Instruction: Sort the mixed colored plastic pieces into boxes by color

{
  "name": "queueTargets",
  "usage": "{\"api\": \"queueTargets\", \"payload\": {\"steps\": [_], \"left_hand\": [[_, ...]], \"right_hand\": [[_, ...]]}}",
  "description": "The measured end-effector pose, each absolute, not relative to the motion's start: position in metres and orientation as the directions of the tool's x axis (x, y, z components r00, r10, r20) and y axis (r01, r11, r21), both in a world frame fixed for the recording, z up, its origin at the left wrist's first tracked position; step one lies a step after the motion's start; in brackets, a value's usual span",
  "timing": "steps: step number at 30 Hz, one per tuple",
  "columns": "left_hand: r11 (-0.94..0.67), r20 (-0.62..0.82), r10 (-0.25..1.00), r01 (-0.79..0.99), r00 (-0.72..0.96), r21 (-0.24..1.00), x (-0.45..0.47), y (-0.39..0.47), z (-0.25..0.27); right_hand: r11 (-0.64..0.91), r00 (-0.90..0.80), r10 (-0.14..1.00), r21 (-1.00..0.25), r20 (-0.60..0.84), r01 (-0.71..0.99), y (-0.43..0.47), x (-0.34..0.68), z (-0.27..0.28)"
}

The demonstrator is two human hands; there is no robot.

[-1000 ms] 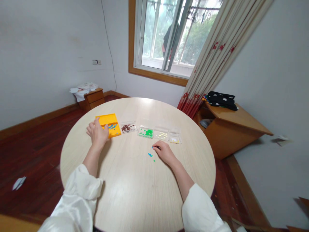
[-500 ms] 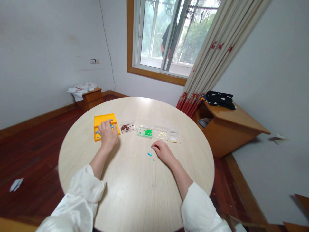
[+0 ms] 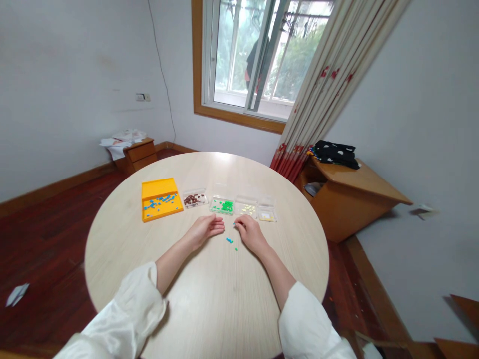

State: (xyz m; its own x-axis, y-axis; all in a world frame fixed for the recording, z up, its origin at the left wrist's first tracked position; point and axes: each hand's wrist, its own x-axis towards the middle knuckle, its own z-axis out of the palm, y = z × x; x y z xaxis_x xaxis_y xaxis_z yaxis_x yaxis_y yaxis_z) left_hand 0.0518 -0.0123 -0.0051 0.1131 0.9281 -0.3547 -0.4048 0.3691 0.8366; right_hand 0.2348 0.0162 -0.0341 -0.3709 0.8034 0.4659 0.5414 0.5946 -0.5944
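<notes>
My right hand [image 3: 252,234] pinches a small blue piece [image 3: 234,224] between thumb and fingertips, just above the table. Facing it, my left hand [image 3: 204,232] is open with its fingers stretched out, and I see nothing in it. Between and below the hands, several small blue pieces [image 3: 229,241] form a little cluster on the table, with a green piece [image 3: 236,249] nearby. At the left lies an open yellow box [image 3: 159,188] with several blue pieces scattered inside. A clear box of green pieces [image 3: 226,206] stands just beyond my left fingertips.
On the round table [image 3: 209,299] a clear box of brown pieces [image 3: 192,200], one of pale yellow pieces [image 3: 249,210] and a smaller clear box [image 3: 267,213] line up. A wooden cabinet [image 3: 359,199] stands right of the table, a low drawer unit [image 3: 142,153] behind left.
My left hand has moved right from the yellow box to beside my right hand. My right hand keeps its pinch on the blue piece. The view has shifted slightly.
</notes>
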Motion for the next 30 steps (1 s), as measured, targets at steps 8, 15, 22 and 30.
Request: {"api": "queueTargets", "payload": {"steps": [8, 15, 22, 30], "left_hand": [[0.59, -0.475, 0.808, -0.487, 0.349, 0.645, 0.051, -0.014, -0.009], [0.444, -0.397, 0.895, -0.49, 0.203, 0.75, 0.051, -0.011, -0.011], [0.307, -0.309, 0.949, -0.433, 0.068, 0.848, 0.047, -0.009, -0.011], [-0.002, 0.004, 1.0, 0.182, -0.014, 0.983, 0.051, -0.012, -0.017]], "right_hand": [[0.65, -0.368, 0.759, -0.653, 0.538, 0.387, 0.005, 0.221, -0.029], [0.568, -0.261, 0.813, -0.611, 0.52, 0.552, 0.02, 0.235, -0.039], [0.491, -0.328, 0.865, -0.507, 0.38, 0.708, 0.025, 0.242, -0.048], [0.473, -0.25, 0.873, -0.6, 0.419, 0.645, 0.024, 0.242, -0.042]]}}
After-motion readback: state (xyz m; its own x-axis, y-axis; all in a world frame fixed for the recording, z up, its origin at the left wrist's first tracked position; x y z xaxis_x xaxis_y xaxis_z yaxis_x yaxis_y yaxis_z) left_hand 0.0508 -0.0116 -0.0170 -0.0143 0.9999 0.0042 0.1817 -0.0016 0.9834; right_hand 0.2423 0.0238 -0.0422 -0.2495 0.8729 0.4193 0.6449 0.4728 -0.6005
